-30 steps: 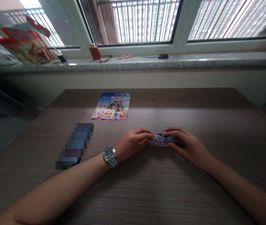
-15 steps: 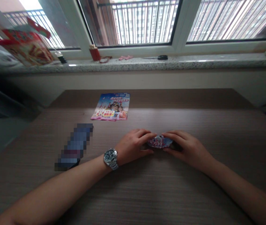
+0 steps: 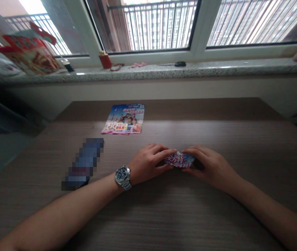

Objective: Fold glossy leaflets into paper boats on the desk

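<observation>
Between my two hands is a small folded piece of printed paper (image 3: 180, 160), blue and white with red lettering, low over the table. My left hand (image 3: 151, 160), with a metal watch (image 3: 122, 177) on its wrist, pinches the paper's left end between thumb and fingers. At the opposite end, my right hand (image 3: 207, 164) grips it in the same way, fingertips on the far edge and thumb on the near one. The fingers cover both ends of the paper.
A stack of colourful flyers (image 3: 124, 118) lies towards the table's (image 3: 203, 115) far side. Left of my forearm is a blurred dark blue flat object (image 3: 84, 162). On the stone windowsill (image 3: 153, 71) stand a red packet (image 3: 105, 60), scissors (image 3: 180, 64) and a food bag (image 3: 30, 52).
The paper has tilted slightly between my fingers, so more of its red lettering faces me. Both hands stay in nearly the same place, still holding it.
</observation>
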### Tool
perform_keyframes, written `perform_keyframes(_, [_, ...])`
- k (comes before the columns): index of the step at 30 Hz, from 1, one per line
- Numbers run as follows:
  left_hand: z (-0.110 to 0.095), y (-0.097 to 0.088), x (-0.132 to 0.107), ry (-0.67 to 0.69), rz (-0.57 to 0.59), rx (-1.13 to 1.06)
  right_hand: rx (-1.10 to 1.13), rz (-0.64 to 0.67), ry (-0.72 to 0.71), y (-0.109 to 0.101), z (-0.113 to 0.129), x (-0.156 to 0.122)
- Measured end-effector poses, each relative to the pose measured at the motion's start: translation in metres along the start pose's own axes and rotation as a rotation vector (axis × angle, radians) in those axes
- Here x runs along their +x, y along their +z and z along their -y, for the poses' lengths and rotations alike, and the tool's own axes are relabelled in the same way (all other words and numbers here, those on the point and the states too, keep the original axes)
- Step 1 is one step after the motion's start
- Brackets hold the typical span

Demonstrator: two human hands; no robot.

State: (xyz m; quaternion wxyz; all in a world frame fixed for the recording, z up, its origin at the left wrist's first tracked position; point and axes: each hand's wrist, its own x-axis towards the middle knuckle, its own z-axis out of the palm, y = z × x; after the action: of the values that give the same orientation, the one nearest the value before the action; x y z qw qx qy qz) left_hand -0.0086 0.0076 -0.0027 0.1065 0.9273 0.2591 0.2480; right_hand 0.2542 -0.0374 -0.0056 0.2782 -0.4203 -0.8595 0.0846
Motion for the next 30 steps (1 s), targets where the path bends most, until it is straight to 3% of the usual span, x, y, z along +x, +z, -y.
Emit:
perform_keyframes(17, [-0.001,0.002,-0.001,0.048,0.007,0.056,-0.060,0.030,0.024,0.003,0.004,-0.002])
perform_keyframes(30, [-0.011,-0.003,0.004,0.070,-0.013,0.195,-0.195,0.010,-0.086,0.002,0.006,0.000])
